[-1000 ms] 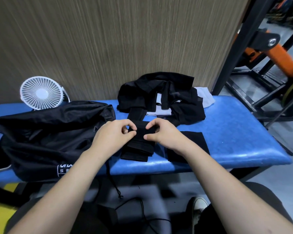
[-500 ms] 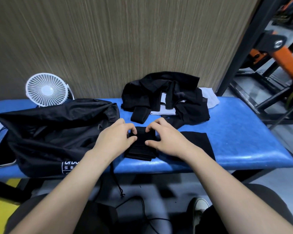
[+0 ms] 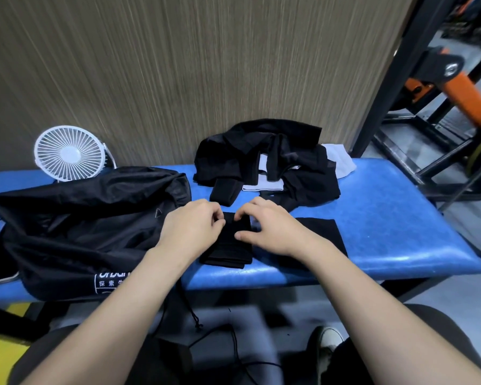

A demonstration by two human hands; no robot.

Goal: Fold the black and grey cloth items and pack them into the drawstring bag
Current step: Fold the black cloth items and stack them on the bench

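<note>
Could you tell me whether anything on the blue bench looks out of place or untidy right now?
Nothing looks damaged. The heap of black and grey clothes at the back of the bench is still jumbled and unfolded, and the drawstring bag has its cord dangling off the front edge.

Both bare forearms reached forward from the bottom corners of the view and came close together. The left hand lay palm down with its fingers curled and its thumb meeting its fingertips. The right hand lay just beside it, palm down, fingers bent, thumb pointing toward the left hand.
</note>
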